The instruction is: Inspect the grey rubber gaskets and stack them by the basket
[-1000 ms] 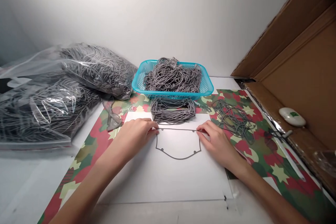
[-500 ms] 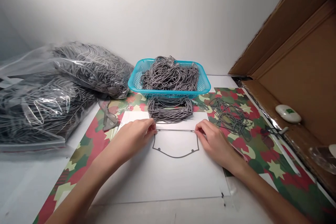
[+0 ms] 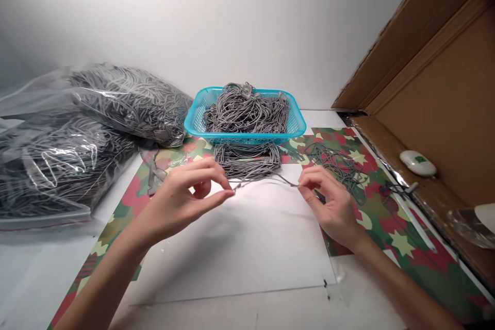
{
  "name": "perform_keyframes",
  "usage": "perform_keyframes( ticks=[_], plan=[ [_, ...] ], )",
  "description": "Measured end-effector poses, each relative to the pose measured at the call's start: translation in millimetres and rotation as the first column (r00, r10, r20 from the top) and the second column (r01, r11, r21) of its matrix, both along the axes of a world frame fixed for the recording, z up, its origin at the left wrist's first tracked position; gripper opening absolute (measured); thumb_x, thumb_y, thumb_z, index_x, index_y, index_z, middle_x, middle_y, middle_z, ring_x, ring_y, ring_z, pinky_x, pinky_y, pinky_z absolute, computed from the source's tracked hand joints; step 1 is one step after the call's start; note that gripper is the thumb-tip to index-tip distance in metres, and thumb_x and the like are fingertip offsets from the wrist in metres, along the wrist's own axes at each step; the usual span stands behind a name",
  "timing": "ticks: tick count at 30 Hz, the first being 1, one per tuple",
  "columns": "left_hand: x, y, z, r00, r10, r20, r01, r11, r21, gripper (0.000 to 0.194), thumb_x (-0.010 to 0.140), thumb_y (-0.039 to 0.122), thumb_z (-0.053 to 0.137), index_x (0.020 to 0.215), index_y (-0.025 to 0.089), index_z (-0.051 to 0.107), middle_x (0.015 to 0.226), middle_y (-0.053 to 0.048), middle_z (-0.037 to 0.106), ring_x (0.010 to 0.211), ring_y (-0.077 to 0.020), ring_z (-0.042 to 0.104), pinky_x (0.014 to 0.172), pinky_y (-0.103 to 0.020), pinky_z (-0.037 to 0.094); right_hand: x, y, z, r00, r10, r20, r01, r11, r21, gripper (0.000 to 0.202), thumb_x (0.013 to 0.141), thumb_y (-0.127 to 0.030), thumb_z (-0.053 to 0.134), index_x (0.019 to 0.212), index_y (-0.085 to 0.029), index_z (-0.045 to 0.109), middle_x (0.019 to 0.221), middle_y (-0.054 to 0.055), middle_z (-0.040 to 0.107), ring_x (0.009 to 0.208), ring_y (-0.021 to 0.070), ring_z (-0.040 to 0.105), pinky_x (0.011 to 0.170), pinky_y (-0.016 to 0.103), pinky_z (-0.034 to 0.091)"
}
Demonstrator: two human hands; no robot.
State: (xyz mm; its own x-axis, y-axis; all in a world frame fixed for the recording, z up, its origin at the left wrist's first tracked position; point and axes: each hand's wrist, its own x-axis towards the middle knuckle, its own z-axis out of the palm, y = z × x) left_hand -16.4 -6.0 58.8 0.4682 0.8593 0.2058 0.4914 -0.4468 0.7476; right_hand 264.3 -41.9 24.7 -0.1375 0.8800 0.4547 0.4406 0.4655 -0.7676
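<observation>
A thin grey rubber gasket (image 3: 286, 181) is stretched between my two hands over the white sheet (image 3: 240, 252). My left hand (image 3: 181, 196) pinches its left end between thumb and forefinger, the other fingers curled. On the right side, my right hand (image 3: 330, 206) grips the other end with its fingertips. Just beyond the held piece lies a neat stack of similar grey gaskets (image 3: 247, 165), partly overlapping it from this viewpoint. The gasket's full outline cannot be made out now.
Behind the stack stands a blue plastic basket (image 3: 216, 136) heaped with grey gaskets. Clear bags (image 3: 127, 103) full of them fill the left. Loose gaskets (image 3: 340, 165) lie on the camouflage-patterned mat (image 3: 410, 247). A cardboard wall (image 3: 433, 72), white mouse (image 3: 417, 163) and white pen (image 3: 419, 227) are at right.
The gasket lay flat on the white sheet with its curved side toward me; now it is lifted and seen nearly edge-on near the stack. Both hands keep their pinch.
</observation>
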Motion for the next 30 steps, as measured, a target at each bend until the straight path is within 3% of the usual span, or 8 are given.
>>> perform_keyframes(
  ticks=[1, 3, 5, 6, 10, 14, 19, 30],
  plan=[
    [-1.5, -0.4, -0.4, 0.995, -0.080, -0.053, 0.075, 0.992, -0.105, 0.016, 0.084, 0.034, 0.065, 0.073, 0.025, 0.072, 0.078, 0.000, 0.064, 0.060, -0.0110, 0.048, 0.054, -0.023, 0.038, 0.5, -0.3, 1.1, 0.998, 0.067, 0.004, -0.067, 0.996, -0.055, 0.012, 0.091, -0.020, 0.056, 0.079, -0.022, 0.057, 0.084, 0.003, 0.059, 0.073, 0.0157, 0.053, 0.065, 0.029, 0.043],
    [-3.9, -1.2, -2.9, 0.948, -0.271, -0.169, 0.193, 0.908, -0.373, 0.014, 0.081, 0.036, 0.068, 0.074, 0.026, 0.074, 0.080, 0.000, 0.066, 0.067, -0.0127, 0.053, 0.057, -0.023, 0.039, 1.5, -0.9, 2.5, 0.980, 0.197, 0.004, -0.194, 0.966, -0.173, 0.020, 0.089, -0.023, 0.058, 0.070, -0.021, 0.056, 0.075, 0.002, 0.060, 0.063, 0.0137, 0.050, 0.059, 0.028, 0.040],
    [-4.6, -1.5, -6.2, 0.893, -0.374, -0.250, 0.185, 0.812, -0.554, 0.017, 0.079, 0.042, 0.068, 0.075, 0.026, 0.074, 0.076, 0.000, 0.066, 0.067, -0.0134, 0.053, 0.056, -0.023, 0.039, 2.3, -1.3, 2.4, 0.969, 0.248, 0.008, -0.238, 0.936, -0.261, 0.031, 0.090, -0.027, 0.056, 0.060, -0.020, 0.052, 0.062, 0.000, 0.057, 0.055, 0.0125, 0.046, 0.054, 0.027, 0.035],
    [-4.3, -1.3, -7.8, 0.885, -0.373, -0.278, 0.152, 0.797, -0.585, 0.022, 0.080, 0.045, 0.067, 0.075, 0.025, 0.074, 0.073, 0.001, 0.065, 0.064, -0.0133, 0.051, 0.055, -0.023, 0.038, 2.6, -1.2, 1.8, 0.971, 0.237, 0.015, -0.223, 0.933, -0.283, 0.036, 0.091, -0.029, 0.054, 0.056, -0.020, 0.050, 0.057, -0.001, 0.055, 0.053, 0.0123, 0.045, 0.053, 0.028, 0.033],
    [-1.6, 2.2, -11.2, 0.909, -0.190, -0.370, -0.014, 0.875, -0.483, 0.036, 0.085, 0.053, 0.054, 0.075, 0.022, 0.070, 0.068, 0.000, 0.062, 0.061, -0.0136, 0.050, 0.054, -0.024, 0.035, 2.6, 0.9, -4.1, 0.991, 0.112, 0.070, -0.087, 0.952, -0.293, 0.043, 0.093, -0.036, 0.051, 0.053, -0.020, 0.048, 0.052, -0.002, 0.051, 0.051, 0.0118, 0.043, 0.053, 0.027, 0.031],
    [1.7, 4.9, -14.2, 0.882, -0.061, -0.467, -0.131, 0.920, -0.369, 0.031, 0.084, 0.048, 0.054, 0.073, 0.022, 0.068, 0.065, 0.001, 0.058, 0.059, -0.0137, 0.048, 0.052, -0.025, 0.032, 1.6, 3.2, -10.3, 0.971, 0.055, 0.233, 0.029, 0.939, -0.344, 0.028, 0.091, -0.032, 0.054, 0.067, -0.020, 0.060, 0.058, -0.003, 0.057, 0.053, 0.0109, 0.045, 0.057, 0.026, 0.033],
    [12.5, 0.9, -22.9, 0.872, -0.081, -0.483, -0.105, 0.932, -0.346, 0.022, 0.080, 0.043, 0.060, 0.075, 0.024, 0.068, 0.066, 0.002, 0.058, 0.060, -0.0142, 0.051, 0.054, -0.025, 0.032, 0.3, 3.6, -8.2, 0.892, 0.135, 0.431, 0.090, 0.882, -0.463, 0.015, 0.087, -0.029, 0.059, 0.076, -0.022, 0.066, 0.060, -0.004, 0.056, 0.059, 0.0123, 0.050, 0.057, 0.025, 0.033],
    [18.6, -6.8, -24.6, 0.822, -0.133, -0.554, -0.073, 0.940, -0.334, 0.018, 0.081, 0.031, 0.050, 0.070, 0.024, 0.063, 0.064, 0.003, 0.060, 0.057, -0.0140, 0.050, 0.053, -0.027, 0.030, 0.4, 1.8, -4.7, 0.865, 0.187, 0.465, 0.068, 0.876, -0.477, 0.015, 0.087, -0.019, 0.055, 0.073, -0.020, 0.060, 0.066, -0.004, 0.057, 0.061, 0.0113, 0.050, 0.057, 0.025, 0.033]
  ],
)
